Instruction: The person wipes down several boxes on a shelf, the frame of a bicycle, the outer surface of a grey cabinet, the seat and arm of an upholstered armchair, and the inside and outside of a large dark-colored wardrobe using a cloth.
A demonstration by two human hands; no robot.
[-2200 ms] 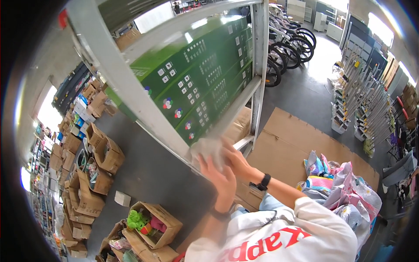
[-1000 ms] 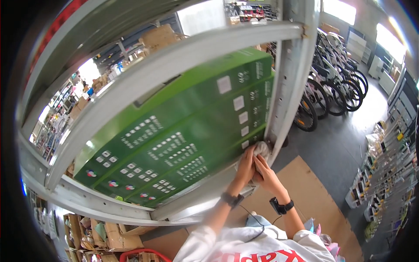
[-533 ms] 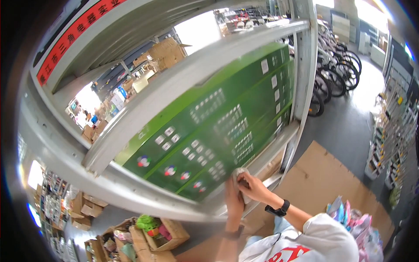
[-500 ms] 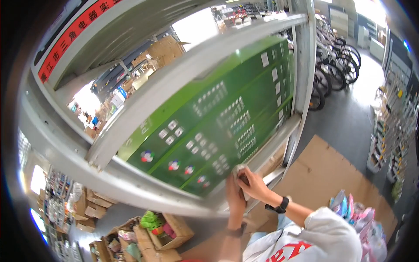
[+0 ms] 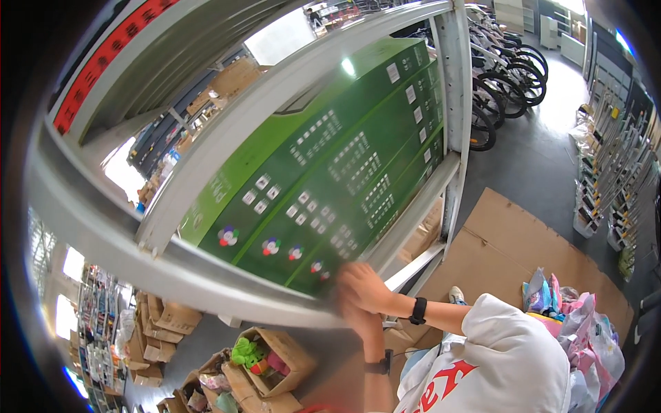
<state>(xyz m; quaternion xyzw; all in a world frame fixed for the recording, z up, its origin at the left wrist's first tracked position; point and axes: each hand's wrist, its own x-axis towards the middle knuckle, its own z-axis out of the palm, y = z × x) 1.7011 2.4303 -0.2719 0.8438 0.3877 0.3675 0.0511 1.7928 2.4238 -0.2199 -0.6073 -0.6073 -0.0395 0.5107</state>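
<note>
At the near lower corner of a grey metal rack (image 5: pixel 268 313), both hands meet close together. My right hand (image 5: pixel 368 288), with a black watch on its wrist, is closed with curled fingers. What it grips, if anything, I cannot make out. Just below it is my left hand (image 5: pixel 359 323), partly covered and blurred, so its fingers do not show clearly. A dark band circles that wrist. Beside the hands, green printed boxes (image 5: pixel 275 213) lie stacked in the rack behind its beam (image 5: pixel 175 175).
Bicycles (image 5: pixel 506 82) stand beyond the rack. Flattened cardboard (image 5: pixel 496 241) covers floor at right, with colourful plastic-wrapped goods (image 5: pixel 578 323) on it. An open carton (image 5: pixel 303 365) holding a green plush toy (image 5: pixel 244 351) sits below. Rows of long-handled items (image 5: pixel 599 186) stand far right.
My view has shifted, moving the rack and bicycles left in the picture. Both hands have moved left along the rack's lower edge, and my right fingers now curl over nearer the corner.
</note>
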